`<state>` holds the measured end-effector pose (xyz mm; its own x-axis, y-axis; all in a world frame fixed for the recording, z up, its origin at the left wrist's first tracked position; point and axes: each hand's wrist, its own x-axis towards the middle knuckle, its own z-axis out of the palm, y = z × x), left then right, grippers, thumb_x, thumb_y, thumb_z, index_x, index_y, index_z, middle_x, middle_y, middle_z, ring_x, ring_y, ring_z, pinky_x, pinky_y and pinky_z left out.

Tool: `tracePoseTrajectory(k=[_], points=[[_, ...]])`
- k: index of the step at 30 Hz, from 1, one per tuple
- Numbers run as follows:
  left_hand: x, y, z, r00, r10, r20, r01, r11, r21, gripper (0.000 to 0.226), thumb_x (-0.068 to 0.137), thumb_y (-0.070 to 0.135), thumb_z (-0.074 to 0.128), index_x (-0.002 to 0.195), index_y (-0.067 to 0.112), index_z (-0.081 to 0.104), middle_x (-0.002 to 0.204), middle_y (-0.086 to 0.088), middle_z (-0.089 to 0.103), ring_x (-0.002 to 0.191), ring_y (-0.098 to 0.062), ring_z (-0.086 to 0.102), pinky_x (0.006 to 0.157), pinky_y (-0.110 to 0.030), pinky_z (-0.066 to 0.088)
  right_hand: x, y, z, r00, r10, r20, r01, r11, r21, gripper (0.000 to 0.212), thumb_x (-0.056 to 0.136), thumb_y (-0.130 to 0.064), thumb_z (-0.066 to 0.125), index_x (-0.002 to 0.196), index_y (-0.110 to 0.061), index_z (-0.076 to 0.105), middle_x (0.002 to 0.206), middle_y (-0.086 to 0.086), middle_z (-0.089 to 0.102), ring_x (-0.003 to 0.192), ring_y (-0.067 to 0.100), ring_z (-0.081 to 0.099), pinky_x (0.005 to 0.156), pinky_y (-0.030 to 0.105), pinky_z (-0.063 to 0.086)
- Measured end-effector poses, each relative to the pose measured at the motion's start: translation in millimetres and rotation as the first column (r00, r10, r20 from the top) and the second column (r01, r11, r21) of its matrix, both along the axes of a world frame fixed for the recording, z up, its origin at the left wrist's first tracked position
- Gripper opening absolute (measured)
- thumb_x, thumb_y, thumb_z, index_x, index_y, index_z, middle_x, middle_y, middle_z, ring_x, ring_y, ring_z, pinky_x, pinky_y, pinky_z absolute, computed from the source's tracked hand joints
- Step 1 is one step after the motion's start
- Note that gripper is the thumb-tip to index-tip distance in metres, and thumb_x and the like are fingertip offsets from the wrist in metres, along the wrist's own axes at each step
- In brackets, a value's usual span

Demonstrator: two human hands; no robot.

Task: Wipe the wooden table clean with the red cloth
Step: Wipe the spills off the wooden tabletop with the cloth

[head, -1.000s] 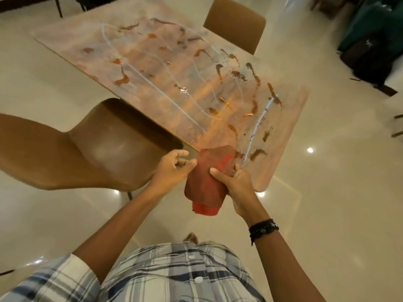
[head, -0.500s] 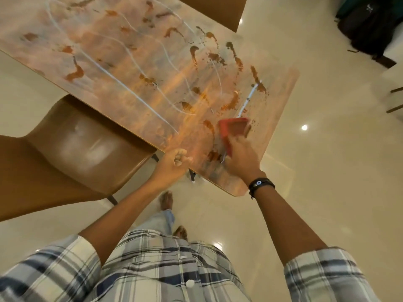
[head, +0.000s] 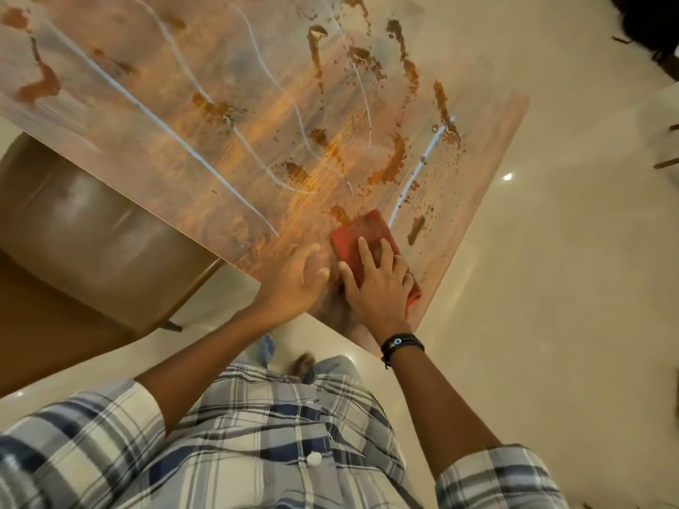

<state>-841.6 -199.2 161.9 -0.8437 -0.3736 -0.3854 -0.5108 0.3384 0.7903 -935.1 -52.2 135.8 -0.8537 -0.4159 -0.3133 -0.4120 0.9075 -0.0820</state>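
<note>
The wooden table [head: 227,79] fills the upper left, streaked with brown smears and thin white lines. A folded red cloth [head: 362,235] lies flat on its near right corner. My right hand [head: 374,288] presses down on the cloth with fingers spread, covering its near half. My left hand [head: 294,279] rests flat on the table edge just left of the cloth, holding nothing. A brown smear [head: 389,163] and a white streak [head: 422,167] lie just beyond the cloth.
A brown chair [head: 84,229] is pushed under the table's left side. Glossy cream floor [head: 551,288] surrounds the table on the right. Dark bags [head: 654,27] sit at the far right top. My feet [head: 301,361] stand below the table corner.
The cloth went from both hands in front of the table onto the table corner. My right hand now presses it flat; my left hand moved onto the table edge. The view came closer.
</note>
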Motion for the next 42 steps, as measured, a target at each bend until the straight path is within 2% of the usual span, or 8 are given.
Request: tracePoseTrajectory(k=[5, 10, 16, 24, 31, 34, 38, 42], points=[[-13.5, 7.7, -2.1, 0.997, 0.051, 0.054, -0.051, 0.999, -0.013, 0.053, 0.090, 0.039, 0.054, 0.134, 0.011, 0.053, 0.132, -0.011, 0.055, 0.124, -0.028, 0.051, 0.104, -0.049, 0.044, -10.6, -2.3, -9.2, 0.999, -0.043, 0.002, 0.043, 0.999, 0.009, 0.050, 0.102, -0.057, 0.025, 0.150, -0.045, 0.030, 0.161, 0.004, 0.026, 0.141, 0.043, 0.026, 0.109, 0.072, 0.020], [-15.0, 20.5, -9.2, 0.987, 0.127, 0.095, -0.122, 0.991, -0.064, 0.057, 0.091, 0.041, 0.048, 0.135, 0.006, 0.053, 0.134, -0.013, 0.053, 0.131, -0.033, 0.044, 0.108, -0.051, 0.038, -108.5, 21.3, -14.3, 0.989, -0.103, -0.109, 0.103, 0.995, -0.009, 0.044, 0.106, -0.043, 0.028, 0.149, -0.039, 0.034, 0.162, 0.003, 0.025, 0.134, 0.044, 0.035, 0.102, 0.063, 0.035], [-10.9, 54.2, -11.2, 0.956, 0.290, 0.040, -0.273, 0.932, -0.240, 0.055, 0.092, 0.039, 0.053, 0.135, 0.005, 0.055, 0.140, -0.016, 0.051, 0.131, -0.037, 0.043, 0.106, -0.047, 0.034, -223.8, 39.8, -21.3, 0.975, -0.187, -0.118, 0.181, 0.982, -0.058, 0.050, 0.104, -0.049, 0.026, 0.151, -0.034, 0.032, 0.162, 0.004, 0.024, 0.132, 0.044, 0.035, 0.104, 0.063, 0.030], [-6.2, 89.8, -14.8, 0.878, 0.478, 0.016, -0.447, 0.833, -0.327, 0.057, 0.095, 0.038, 0.048, 0.142, 0.005, 0.049, 0.153, -0.016, 0.038, 0.143, -0.036, 0.030, 0.114, -0.047, 0.023, -141.6, 46.2, -30.9, 0.964, 0.119, -0.237, -0.134, 0.990, -0.048, 0.052, 0.104, -0.048, 0.034, 0.149, -0.023, 0.043, 0.150, 0.015, 0.045, 0.120, 0.041, 0.052, 0.101, 0.053, 0.040], [-5.9, 107.5, -13.8, 0.796, 0.605, -0.020, -0.582, 0.756, -0.301, 0.059, 0.100, 0.038, 0.033, 0.149, 0.005, 0.039, 0.159, -0.015, 0.031, 0.151, -0.032, 0.019, 0.123, -0.046, 0.013, 20.9, 113.7, -34.6, 0.647, 0.731, -0.216, -0.760, 0.639, -0.116, 0.057, 0.092, -0.032, 0.060, 0.146, -0.020, 0.046, 0.154, 0.004, 0.037, 0.104, 0.030, 0.047, 0.078, 0.045, 0.037], [-8.0, 116.1, -12.3, 0.794, 0.607, -0.016, -0.590, 0.765, -0.257, 0.062, 0.099, 0.040, 0.031, 0.151, 0.006, 0.036, 0.161, -0.014, 0.027, 0.152, -0.030, 0.014, 0.124, -0.045, 0.011, -48.4, 118.0, -32.5, 0.727, 0.631, -0.270, -0.676, 0.727, -0.123, 0.048, 0.098, -0.034, 0.059, 0.143, -0.021, 0.052, 0.153, 0.003, 0.045, 0.103, 0.032, 0.057, 0.079, 0.042, 0.047], [-6.0, 132.3, -13.4, 0.804, 0.594, -0.012, -0.581, 0.783, -0.222, 0.066, 0.098, 0.042, 0.031, 0.154, 0.007, 0.029, 0.164, -0.013, 0.020, 0.154, -0.028, 0.010, 0.125, -0.044, 0.009, -184.3, 124.6, -20.6, 0.938, 0.245, -0.246, -0.270, 0.960, -0.072, 0.046, 0.105, -0.035, 0.040, 0.149, -0.024, 0.043, 0.161, -0.001, 0.031, 0.112, 0.040, 0.051, 0.085, 0.048, 0.048], [-0.7, 144.3, -14.6, 0.775, 0.632, -0.001, -0.619, 0.760, -0.198, 0.071, 0.098, 0.043, 0.031, 0.157, 0.004, 0.019, 0.166, -0.015, 0.012, 0.155, -0.027, 0.006, 0.126, -0.042, 0.007, -194.9, 114.9, -17.4, 0.953, 0.146, -0.267, -0.181, 0.977, -0.112, 0.046, 0.106, -0.035, 0.036, 0.150, -0.022, 0.042, 0.159, 0.005, 0.034, 0.109, 0.042, 0.049, 0.088, 0.051, 0.047]])
